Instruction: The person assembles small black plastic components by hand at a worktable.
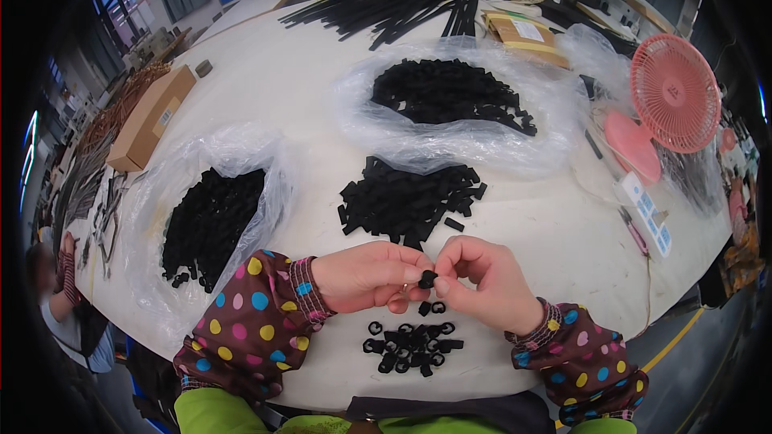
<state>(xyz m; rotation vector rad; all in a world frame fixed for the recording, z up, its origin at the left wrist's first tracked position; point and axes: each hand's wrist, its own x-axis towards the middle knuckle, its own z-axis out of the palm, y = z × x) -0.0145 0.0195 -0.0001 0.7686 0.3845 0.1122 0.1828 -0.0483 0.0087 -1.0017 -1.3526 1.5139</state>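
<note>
Above the near part of the white table, my left hand [362,277] and my right hand [492,283] meet at the fingertips. Between them is a small black ring-like piece [427,280], pinched by thumb and fingers from both sides. Its exact kind is too small to make out. Just below my hands lies a small cluster of black ring-like pieces [402,351], some showing round open ends. Beyond my fingers spreads a loose heap of short black tube-like pieces [406,199].
Clear plastic bags [277,165] [555,141] hold more black pieces at left and far centre. Long black strips [402,4] lie at the back. On the right are a pink fan [675,92] and a power strip [646,213]. A cardboard box [150,119] and another person [72,313] are left.
</note>
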